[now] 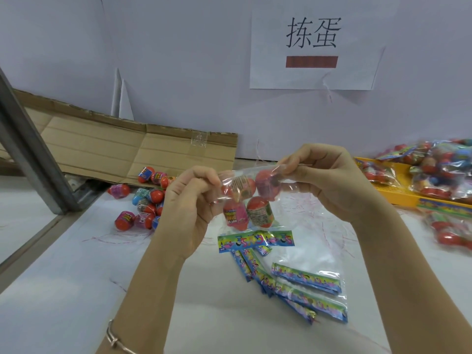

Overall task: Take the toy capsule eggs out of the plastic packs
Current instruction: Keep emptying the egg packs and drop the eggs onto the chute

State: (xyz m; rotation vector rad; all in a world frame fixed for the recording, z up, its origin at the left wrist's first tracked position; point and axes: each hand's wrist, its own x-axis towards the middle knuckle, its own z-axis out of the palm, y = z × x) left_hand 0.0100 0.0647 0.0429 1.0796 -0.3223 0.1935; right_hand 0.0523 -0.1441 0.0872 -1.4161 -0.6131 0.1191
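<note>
Above the white table I hold a clear plastic pack (245,198) with several red and pink capsule eggs inside. My left hand (190,200) pinches the pack's top left corner. At the top right edge, my right hand (324,180) grips the same pack. Both hands are closed on the plastic. The pack hangs between them, with its coloured header card (255,240) at the lower end. A pile of loose capsule eggs (143,200) lies on the table to the left, partly hidden behind my left hand.
Several empty packs with coloured header cards (306,287) lie on the table below my hands. A yellow tray (390,192) at the right holds many full packs (439,169). Flattened cardboard (127,149) leans against the back wall. A grey metal post (33,154) stands at the left.
</note>
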